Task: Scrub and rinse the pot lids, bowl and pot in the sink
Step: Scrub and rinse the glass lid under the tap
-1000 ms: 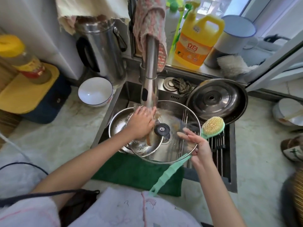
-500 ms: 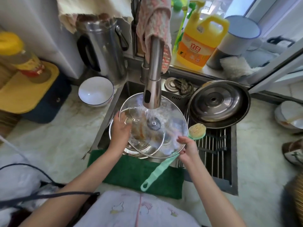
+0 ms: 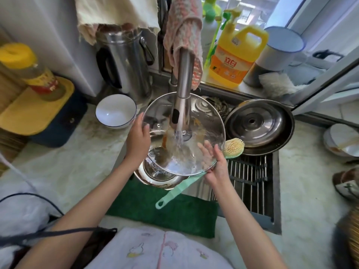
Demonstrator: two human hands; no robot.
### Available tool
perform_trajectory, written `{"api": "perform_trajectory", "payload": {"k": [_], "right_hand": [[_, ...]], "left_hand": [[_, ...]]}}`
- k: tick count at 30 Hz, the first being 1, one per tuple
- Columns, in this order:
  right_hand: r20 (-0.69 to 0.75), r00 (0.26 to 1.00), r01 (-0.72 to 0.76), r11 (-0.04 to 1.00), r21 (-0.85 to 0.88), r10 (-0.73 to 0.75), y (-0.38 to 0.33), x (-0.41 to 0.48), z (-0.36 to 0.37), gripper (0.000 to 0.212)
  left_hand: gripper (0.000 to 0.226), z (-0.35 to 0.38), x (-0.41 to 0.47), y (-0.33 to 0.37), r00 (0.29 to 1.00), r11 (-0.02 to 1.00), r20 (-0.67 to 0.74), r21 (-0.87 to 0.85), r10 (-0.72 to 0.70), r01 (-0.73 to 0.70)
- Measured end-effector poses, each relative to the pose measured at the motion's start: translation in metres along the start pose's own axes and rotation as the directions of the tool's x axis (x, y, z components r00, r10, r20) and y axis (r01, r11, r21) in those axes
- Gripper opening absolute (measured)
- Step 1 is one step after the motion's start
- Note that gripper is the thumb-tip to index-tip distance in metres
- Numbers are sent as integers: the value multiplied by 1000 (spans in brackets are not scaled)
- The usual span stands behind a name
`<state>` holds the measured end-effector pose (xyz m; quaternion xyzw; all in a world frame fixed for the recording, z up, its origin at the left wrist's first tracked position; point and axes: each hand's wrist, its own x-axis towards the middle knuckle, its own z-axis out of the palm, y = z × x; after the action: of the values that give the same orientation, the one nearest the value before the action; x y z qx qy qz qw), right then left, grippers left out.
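Note:
A glass pot lid [image 3: 202, 121] is tilted up under the running faucet [image 3: 182, 90], and water splashes over its face. My left hand [image 3: 138, 138] grips its left rim. My right hand [image 3: 217, 166] pinches its lower right rim, fingers showing through the glass, and also holds the green-handled scrub brush [image 3: 233, 147]. Below the lid a steel pot [image 3: 155, 177] sits in the sink. A steel lid [image 3: 252, 123] lies in a dark pan at the right. On the counter to the left stands a white bowl [image 3: 115, 111].
A drain rack [image 3: 248, 175] covers the sink's right half. A green cloth [image 3: 165, 212] lies along the front edge. A steel kettle [image 3: 124, 61] and a yellow detergent jug [image 3: 235, 57] stand behind the sink. More dishes sit at the far right.
The glass lid has been raised from lying flat over the pot and tipped up under the tap. My left hand has moved from the lid's top to its left rim; my right hand has shifted to the lower right rim.

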<state>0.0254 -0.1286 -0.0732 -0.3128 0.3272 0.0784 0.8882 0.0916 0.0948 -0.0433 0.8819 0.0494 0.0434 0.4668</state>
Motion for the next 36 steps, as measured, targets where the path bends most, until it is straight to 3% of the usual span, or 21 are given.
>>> {"api": "perform_trajectory", "payload": {"k": [3,5,7,9,11,12,15,16,18,20,21,22,23,27,29,31,34,36], "right_hand": [[3,996,88,995,-38,-88,-13,-13,6,39],[-27,985,169,983,-74,-172,-21,-25,9,22],[-62,978,191,978,-84,-197,-25,-32,10,19],[-74,978,188,975,-116,-197,-27,-42,9,21],[-99,978,170,977,-129,-183,-30,-49,6,21],[-122,976,163,977,-137,-180,-32,-51,2,22],[-202,966,142,983,-119,-164,-39,-59,-4,20],[-214,964,140,984,-108,-161,-39,-60,-7,20],[-235,962,110,987,-118,-135,-37,-61,-10,19],[-274,954,83,987,-140,-119,-31,-59,-10,17],[-286,951,83,987,-135,-118,-30,-60,-9,17],[-281,953,84,990,-117,-114,-29,-60,-8,17],[-270,957,82,991,-105,-108,-29,-61,-8,18],[-231,967,80,987,-139,-111,-34,-63,-14,20],[-234,964,91,982,-167,-129,-37,-64,-15,19],[-234,962,85,972,-219,-137,-37,-67,-8,17],[-245,959,72,961,-269,-140,-34,-72,4,17],[-235,962,69,957,-282,-139,-36,-74,6,19]], "left_hand": [[58,22,-3,7,999,868,21,495,37,-43],[56,42,-19,20,990,771,136,628,29,-109],[61,68,-41,36,938,802,347,553,26,-226],[66,90,-51,50,810,806,568,406,146,-431],[60,101,-34,53,695,729,657,317,294,-607],[59,103,-20,51,677,716,677,317,288,-622],[64,102,7,43,812,771,576,476,90,-423],[63,104,0,44,813,774,581,496,42,-394],[58,110,-31,55,697,752,700,374,154,-542],[53,113,-57,70,465,715,810,84,357,-694],[52,117,-60,72,399,693,819,2,412,-721],[53,119,-53,70,398,680,811,0,429,-733],[55,120,-42,65,443,672,800,70,403,-738],[58,101,-4,26,721,685,683,470,117,-557],[61,93,-14,21,760,708,647,509,61,-489],[59,98,-38,30,696,754,697,362,171,-547],[56,112,-58,50,497,694,729,42,471,-719],[57,113,-43,46,469,654,721,29,510,-756]]}}
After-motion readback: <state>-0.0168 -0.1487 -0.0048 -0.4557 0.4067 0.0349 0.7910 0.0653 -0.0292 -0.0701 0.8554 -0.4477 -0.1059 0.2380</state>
